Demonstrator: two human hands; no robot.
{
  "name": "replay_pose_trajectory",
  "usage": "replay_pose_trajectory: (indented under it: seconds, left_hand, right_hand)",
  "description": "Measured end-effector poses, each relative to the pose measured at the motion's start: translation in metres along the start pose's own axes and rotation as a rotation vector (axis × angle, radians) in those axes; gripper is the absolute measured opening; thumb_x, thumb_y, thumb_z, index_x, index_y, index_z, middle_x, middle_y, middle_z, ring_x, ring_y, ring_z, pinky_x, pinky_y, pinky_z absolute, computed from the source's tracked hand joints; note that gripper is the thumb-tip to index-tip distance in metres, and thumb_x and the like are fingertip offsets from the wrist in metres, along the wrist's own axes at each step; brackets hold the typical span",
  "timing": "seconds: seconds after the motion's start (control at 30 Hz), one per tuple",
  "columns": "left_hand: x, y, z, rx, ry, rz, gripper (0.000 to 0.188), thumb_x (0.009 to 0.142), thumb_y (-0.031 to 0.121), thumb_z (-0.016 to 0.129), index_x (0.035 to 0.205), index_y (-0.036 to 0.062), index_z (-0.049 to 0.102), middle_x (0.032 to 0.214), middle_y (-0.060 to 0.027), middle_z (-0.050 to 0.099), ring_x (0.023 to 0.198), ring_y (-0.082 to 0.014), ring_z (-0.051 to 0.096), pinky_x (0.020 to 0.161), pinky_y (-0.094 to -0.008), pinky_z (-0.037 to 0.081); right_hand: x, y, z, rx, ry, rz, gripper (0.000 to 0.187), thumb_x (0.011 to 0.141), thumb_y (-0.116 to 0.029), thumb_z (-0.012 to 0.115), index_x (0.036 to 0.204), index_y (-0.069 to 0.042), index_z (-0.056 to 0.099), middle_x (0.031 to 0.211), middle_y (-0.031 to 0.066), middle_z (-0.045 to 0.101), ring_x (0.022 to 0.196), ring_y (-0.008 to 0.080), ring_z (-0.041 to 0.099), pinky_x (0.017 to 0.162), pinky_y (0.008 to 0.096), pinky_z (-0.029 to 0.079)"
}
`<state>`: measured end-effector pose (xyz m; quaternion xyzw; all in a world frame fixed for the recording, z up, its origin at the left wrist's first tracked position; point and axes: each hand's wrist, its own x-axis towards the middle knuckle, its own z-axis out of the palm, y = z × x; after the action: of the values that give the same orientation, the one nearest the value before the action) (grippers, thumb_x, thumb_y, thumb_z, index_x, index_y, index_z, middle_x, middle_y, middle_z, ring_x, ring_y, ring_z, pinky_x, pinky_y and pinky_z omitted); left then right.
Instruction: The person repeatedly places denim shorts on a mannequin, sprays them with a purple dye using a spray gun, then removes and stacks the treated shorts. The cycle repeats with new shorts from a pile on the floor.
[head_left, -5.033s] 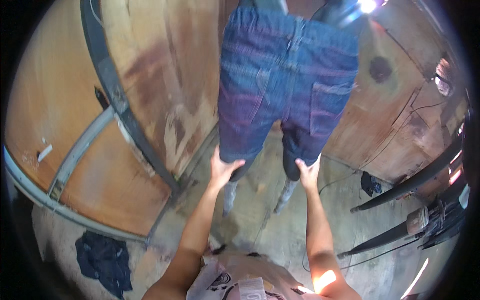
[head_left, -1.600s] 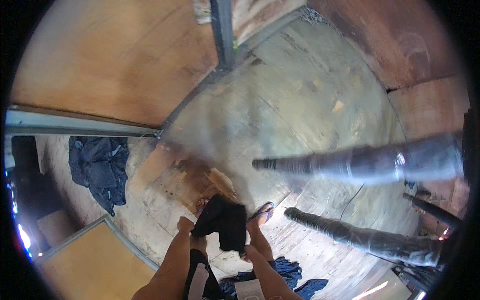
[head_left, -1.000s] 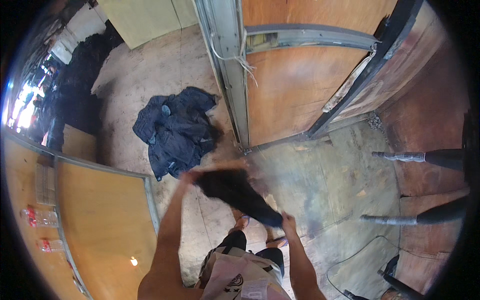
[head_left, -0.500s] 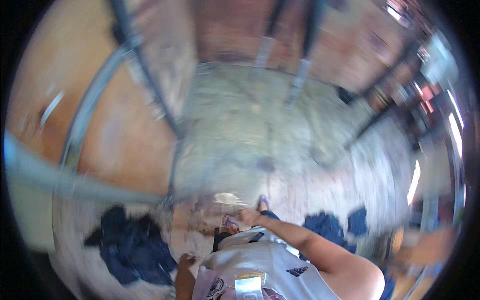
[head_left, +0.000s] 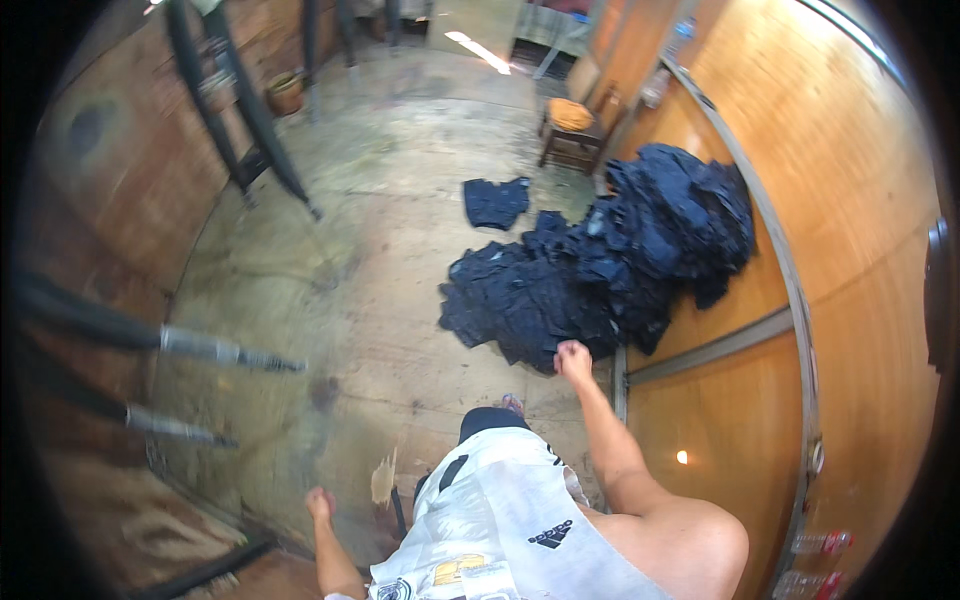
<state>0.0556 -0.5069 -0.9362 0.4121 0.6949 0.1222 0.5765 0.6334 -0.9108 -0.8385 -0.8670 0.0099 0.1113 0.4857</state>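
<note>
My right hand (head_left: 572, 360) is held out in front of me with its fingers curled in. In view it overlaps the near edge of a large heap of dark navy garments (head_left: 600, 270); it seems to hang above them, and nothing shows in its grip. One dark garment (head_left: 495, 203), perhaps a pair of shorts, lies flat on the floor just beyond the heap. Low at my left side, my left hand (head_left: 320, 503) also has its fingers curled, with nothing seen in it.
Wooden wall panels (head_left: 720, 400) with metal strips run along the right. Past the heap stands a small dark stool (head_left: 572, 140) with an orange cloth (head_left: 569, 113). Dark legs with pale wrapped ends (head_left: 230, 348) reach over the floor on the left, near a small pot (head_left: 285, 92).
My view has swung round, bringing the heap of garments ahead and to the right. My right hand has moved from in front of my body out to the right.
</note>
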Motion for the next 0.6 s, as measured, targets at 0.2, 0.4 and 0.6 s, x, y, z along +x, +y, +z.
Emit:
replay_pose_trajectory:
  seconds: [0.2,0.4,0.6]
  left_hand:
    - [-0.059,-0.034,0.121,0.723,-0.252,-0.281,0.022,0.093,0.013,0.052,0.084,-0.0034,0.064,0.067,-0.0166,0.063,0.049,-0.0253,0.059,0.042,-0.0396,0.045]
    - [-0.121,0.011,0.319,0.661,-0.474,-0.159,0.021,0.095,0.016,0.058,0.098,-0.0039,0.064,0.077,-0.0117,0.065,0.058,-0.0207,0.061,0.049,-0.0331,0.049]
    - [-0.162,0.110,0.459,0.480,-0.613,0.146,0.028,0.100,0.020,0.058,0.114,-0.0040,0.060,0.091,-0.0109,0.068,0.074,-0.0162,0.065,0.061,-0.0286,0.052]
  right_hand:
    - [0.012,0.114,-0.104,0.312,-0.030,0.585,0.019,0.090,-0.004,0.058,0.107,-0.003,0.065,0.082,0.0121,0.071,0.064,0.0224,0.069,0.056,0.0366,0.056]
    - [0.192,0.088,-0.256,0.595,0.212,0.330,0.011,0.096,-0.007,0.055,0.104,-0.006,0.062,0.077,0.0075,0.066,0.059,0.0165,0.063,0.048,0.0305,0.051]
    - [0.344,0.012,-0.417,-0.226,1.124,-0.219,0.064,0.080,-0.010,0.074,0.135,0.000,0.042,0.127,0.0266,0.053,0.116,0.0405,0.051,0.102,0.0507,0.040]
